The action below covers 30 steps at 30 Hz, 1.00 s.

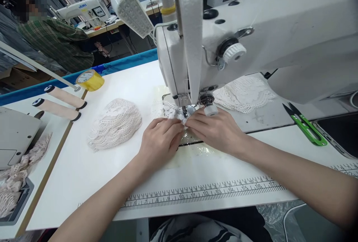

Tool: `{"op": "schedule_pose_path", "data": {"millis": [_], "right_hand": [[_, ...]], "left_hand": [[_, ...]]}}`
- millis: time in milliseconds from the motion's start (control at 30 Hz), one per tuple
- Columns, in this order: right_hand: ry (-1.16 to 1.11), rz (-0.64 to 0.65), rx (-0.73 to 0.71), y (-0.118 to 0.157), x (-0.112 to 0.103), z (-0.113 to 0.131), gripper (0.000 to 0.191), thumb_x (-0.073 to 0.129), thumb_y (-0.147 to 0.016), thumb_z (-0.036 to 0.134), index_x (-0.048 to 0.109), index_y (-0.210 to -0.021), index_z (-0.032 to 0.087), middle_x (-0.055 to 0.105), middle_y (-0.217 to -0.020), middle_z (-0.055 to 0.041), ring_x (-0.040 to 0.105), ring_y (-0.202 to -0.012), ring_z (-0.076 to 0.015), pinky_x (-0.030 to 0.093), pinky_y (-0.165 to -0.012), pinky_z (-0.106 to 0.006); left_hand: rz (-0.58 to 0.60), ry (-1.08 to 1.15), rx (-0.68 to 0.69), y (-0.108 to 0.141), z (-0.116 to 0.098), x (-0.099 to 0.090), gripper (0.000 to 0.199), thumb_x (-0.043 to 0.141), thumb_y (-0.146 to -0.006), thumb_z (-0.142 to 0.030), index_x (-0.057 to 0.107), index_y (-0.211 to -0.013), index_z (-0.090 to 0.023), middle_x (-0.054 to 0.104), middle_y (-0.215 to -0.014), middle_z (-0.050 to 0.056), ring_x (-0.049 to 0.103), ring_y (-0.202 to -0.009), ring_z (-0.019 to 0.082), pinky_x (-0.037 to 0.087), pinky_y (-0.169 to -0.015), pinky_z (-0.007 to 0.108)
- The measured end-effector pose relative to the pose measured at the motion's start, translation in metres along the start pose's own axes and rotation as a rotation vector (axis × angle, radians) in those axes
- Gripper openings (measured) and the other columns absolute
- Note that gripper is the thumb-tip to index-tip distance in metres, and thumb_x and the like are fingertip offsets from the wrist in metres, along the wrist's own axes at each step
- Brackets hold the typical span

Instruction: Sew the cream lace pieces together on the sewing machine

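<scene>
White lace (170, 110) lies under the presser foot of a white sewing machine (175, 66). My left hand (160, 137) is just left of the needle, its fingers closed on the lace edge. From the right, my right hand (214, 128) pinches the same lace in front of the foot, partly behind a white knob. The fingertips of both hands nearly meet. A heap of cream lace (119, 124) sits left of my left hand. More white lace (244, 93) lies flat behind my right hand, on the machine bed.
Green thread snips (309, 128) and a dark phone (339, 132) lie at the right. Yellow tape (90, 80) and two thread cones (65, 96) are at the left. A ruler strip (195, 193) runs along the front edge. A person (53, 40) sits at the back left.
</scene>
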State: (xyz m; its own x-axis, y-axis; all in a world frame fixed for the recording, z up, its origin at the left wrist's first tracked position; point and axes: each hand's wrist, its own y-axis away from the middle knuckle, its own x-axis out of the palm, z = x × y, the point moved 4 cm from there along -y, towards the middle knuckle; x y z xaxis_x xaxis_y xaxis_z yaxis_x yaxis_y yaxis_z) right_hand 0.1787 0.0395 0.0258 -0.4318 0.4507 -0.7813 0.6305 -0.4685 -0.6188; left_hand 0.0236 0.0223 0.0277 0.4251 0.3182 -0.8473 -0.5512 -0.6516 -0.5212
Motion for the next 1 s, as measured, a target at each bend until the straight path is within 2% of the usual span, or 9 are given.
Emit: {"op": "schedule_pose_path", "data": {"millis": [100, 200, 300, 433, 600, 700, 767, 867, 1000], "right_hand": [[-0.011, -0.063, 0.059, 0.0, 0.0, -0.006, 0.026, 0.051, -0.094, 0.016, 0.07, -0.077, 0.02, 0.067, -0.066, 0.0022, 0.048, -0.054, -0.0097, 0.032, -0.055, -0.026], [-0.071, -0.072, 0.176, 0.002, 0.002, -0.014, 0.029, 0.05, -0.098, 0.028, 0.075, -0.083, 0.022, 0.063, -0.058, 0.0027, 0.048, -0.052, -0.0097, 0.028, -0.05, -0.025], [-0.091, -0.035, 0.289, 0.003, 0.007, -0.021, 0.031, 0.05, -0.097, 0.035, 0.077, -0.088, 0.022, 0.066, -0.062, 0.001, 0.051, -0.053, -0.0108, 0.026, -0.047, -0.025], [-0.118, -0.019, 0.339, 0.002, 0.009, -0.024, 0.028, 0.055, -0.094, 0.036, 0.077, -0.085, 0.021, 0.067, -0.063, 0.001, 0.051, -0.05, -0.0103, 0.025, -0.045, -0.024], [-0.163, -0.058, 0.295, 0.003, 0.003, -0.02, 0.027, 0.055, -0.094, 0.033, 0.077, -0.082, 0.022, 0.067, -0.063, 0.0016, 0.051, -0.05, -0.0094, 0.026, -0.045, -0.024], [-0.195, -0.024, 0.158, 0.006, 0.0, -0.01, 0.025, 0.055, -0.094, 0.023, 0.074, -0.078, 0.021, 0.071, -0.07, 0.0023, 0.06, -0.061, -0.0107, 0.036, -0.052, -0.025], [-0.133, 0.02, 0.055, 0.008, -0.001, -0.002, 0.025, 0.053, -0.092, 0.014, 0.073, -0.078, 0.019, 0.073, -0.077, 0.0008, 0.064, -0.074, -0.013, 0.041, -0.06, -0.027], [-0.006, 0.05, -0.053, 0.011, -0.005, 0.005, 0.025, 0.051, -0.09, 0.005, 0.073, -0.083, 0.016, 0.074, -0.081, -0.0019, 0.064, -0.085, -0.0156, 0.044, -0.068, -0.029], [0.031, 0.055, -0.096, 0.01, -0.009, 0.008, 0.022, 0.054, -0.088, 0.004, 0.073, -0.088, 0.015, 0.074, -0.084, -0.0045, 0.064, -0.086, -0.0173, 0.045, -0.074, -0.031]], "left_hand": [[0.182, 0.059, -0.199, -0.007, 0.007, 0.004, 0.034, 0.064, -0.085, -0.021, 0.057, -0.119, -0.018, 0.066, -0.119, 0.007, 0.064, -0.105, 0.022, 0.051, -0.086, 0.039], [0.317, 0.087, -0.241, -0.017, 0.012, 0.008, 0.024, 0.062, -0.086, -0.022, 0.063, -0.11, -0.021, 0.065, -0.116, 0.005, 0.064, -0.098, 0.022, 0.046, -0.088, 0.042], [0.288, 0.064, -0.264, -0.027, 0.016, 0.014, 0.017, 0.063, -0.086, -0.029, 0.067, -0.101, -0.022, 0.068, -0.103, 0.003, 0.063, -0.095, 0.024, 0.041, -0.092, 0.046], [0.145, -0.053, -0.234, -0.033, 0.015, 0.02, 0.012, 0.063, -0.087, -0.032, 0.069, -0.089, -0.022, 0.068, -0.087, 0.001, 0.063, -0.089, 0.023, 0.037, -0.096, 0.046], [0.084, -0.167, -0.064, -0.031, 0.011, 0.014, 0.01, 0.059, -0.089, -0.02, 0.068, -0.086, -0.022, 0.071, -0.091, 0.001, 0.063, -0.086, 0.021, 0.04, -0.093, 0.044], [0.082, -0.257, 0.119, -0.024, 0.001, 0.008, 0.015, 0.055, -0.09, -0.016, 0.069, -0.088, -0.021, 0.073, -0.095, 0.003, 0.064, -0.088, 0.021, 0.042, -0.091, 0.044], [0.072, -0.301, 0.188, -0.015, -0.007, 0.006, 0.018, 0.054, -0.091, -0.013, 0.069, -0.096, -0.02, 0.074, -0.1, 0.004, 0.064, -0.092, 0.022, 0.043, -0.092, 0.043], [0.067, -0.309, 0.184, -0.004, -0.014, 0.007, 0.025, 0.054, -0.09, -0.011, 0.067, -0.111, -0.016, 0.073, -0.113, 0.006, 0.064, -0.103, 0.023, 0.044, -0.096, 0.044], [0.116, -0.224, 0.151, 0.003, -0.015, 0.009, 0.036, 0.052, -0.09, -0.01, 0.062, -0.124, -0.016, 0.07, -0.12, 0.009, 0.064, -0.112, 0.024, 0.042, -0.102, 0.047]]}}
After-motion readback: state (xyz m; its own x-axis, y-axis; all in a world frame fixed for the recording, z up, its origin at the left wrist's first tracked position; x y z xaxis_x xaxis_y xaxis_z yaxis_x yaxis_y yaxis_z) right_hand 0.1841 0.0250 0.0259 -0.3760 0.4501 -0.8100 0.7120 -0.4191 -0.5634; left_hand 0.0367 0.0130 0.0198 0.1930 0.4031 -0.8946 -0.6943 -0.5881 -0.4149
